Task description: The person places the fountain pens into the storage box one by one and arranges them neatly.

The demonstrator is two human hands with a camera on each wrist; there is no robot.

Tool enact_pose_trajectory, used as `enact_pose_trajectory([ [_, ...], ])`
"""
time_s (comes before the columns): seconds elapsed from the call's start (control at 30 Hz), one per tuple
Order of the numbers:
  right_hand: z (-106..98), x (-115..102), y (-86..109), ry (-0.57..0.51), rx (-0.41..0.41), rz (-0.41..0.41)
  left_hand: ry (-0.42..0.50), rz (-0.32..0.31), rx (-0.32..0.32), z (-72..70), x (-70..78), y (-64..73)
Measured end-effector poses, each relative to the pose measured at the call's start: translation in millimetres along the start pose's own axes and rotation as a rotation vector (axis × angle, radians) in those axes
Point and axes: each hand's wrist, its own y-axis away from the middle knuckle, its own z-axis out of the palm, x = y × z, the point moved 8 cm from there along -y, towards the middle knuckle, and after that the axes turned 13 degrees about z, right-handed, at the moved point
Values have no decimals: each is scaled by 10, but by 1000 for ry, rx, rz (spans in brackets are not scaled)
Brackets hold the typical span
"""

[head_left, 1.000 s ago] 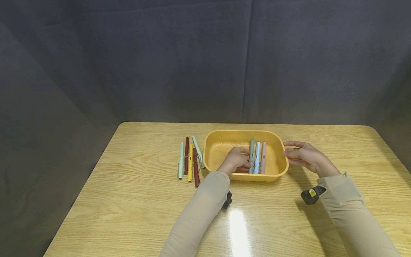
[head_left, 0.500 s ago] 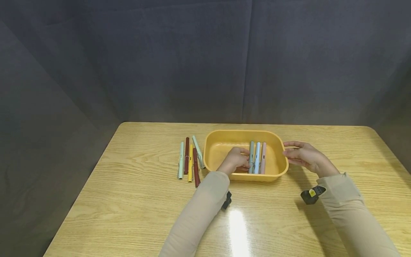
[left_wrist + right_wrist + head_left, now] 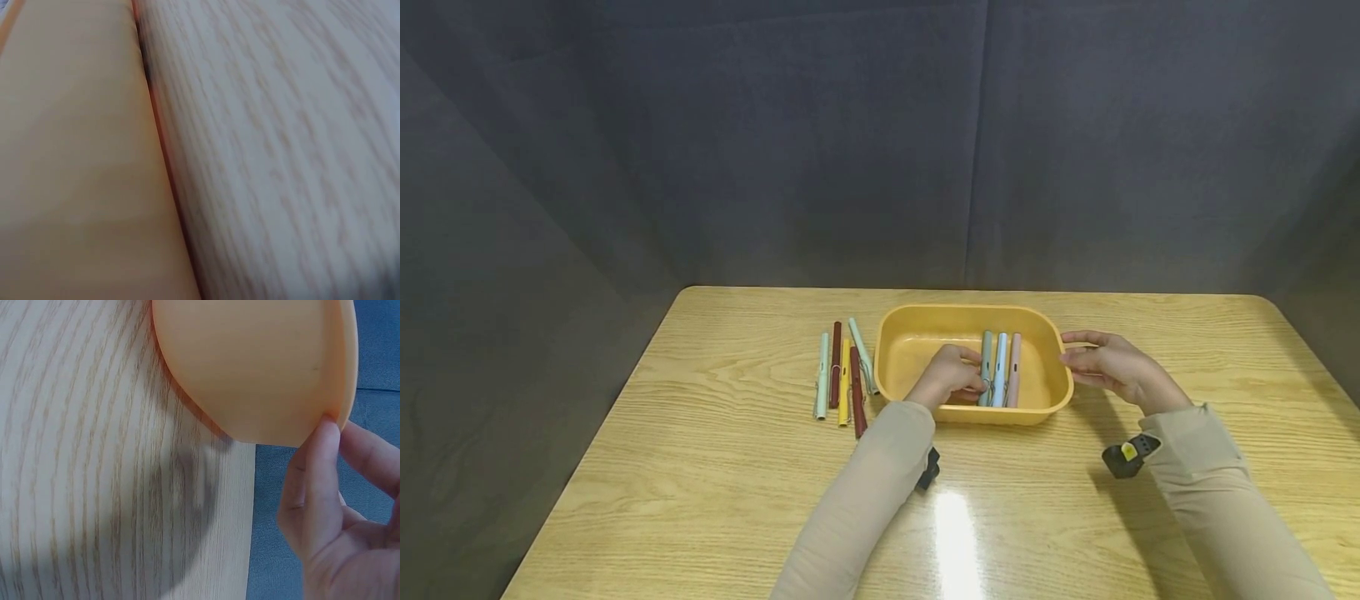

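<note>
Inside a yellow plastic box (image 3: 917,312), my left hand (image 3: 947,377) holds the lower part of a grey-green fountain pen (image 3: 987,354). Its fingertips partly cover the pen. Side by side with it, to the right, lie a light blue pen (image 3: 1001,358) and a pink pen (image 3: 1015,362), clips toward me. My right hand (image 3: 1112,364) is at the box's right end. In the right wrist view, the thumb and a finger of the right hand (image 3: 337,512) pinch the rim of the box (image 3: 250,369). The left wrist view has only the box's outer wall (image 3: 81,156) and table.
Left of the box, several pens lie on the wooden table (image 3: 722,467): a pale green pen (image 3: 822,379), a dark red pen (image 3: 836,358), a yellow pen (image 3: 845,383), another dark red pen (image 3: 857,387) and another pale green pen (image 3: 861,346). A dark curtain (image 3: 880,150) hangs behind.
The grey-green pen has slid slightly toward me with my left fingers on it. My right hand stays at the box rim, and the pens on the table have not moved.
</note>
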Motion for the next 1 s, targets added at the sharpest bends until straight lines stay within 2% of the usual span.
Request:
enact_pose_trajectory([
  [0.17, 5, 1, 0, -8, 6, 9, -6, 5, -8, 2, -7, 2],
  [0.47, 8, 9, -7, 8, 10, 12, -16, -3, 12, -14, 9, 32],
  [0.73, 6, 9, -3, 18, 18, 14, -14, 5, 29, -50, -2, -4],
  [1.0, -9, 11, -5, 29, 27, 13, -27, 59, 33, -150, 121, 0],
])
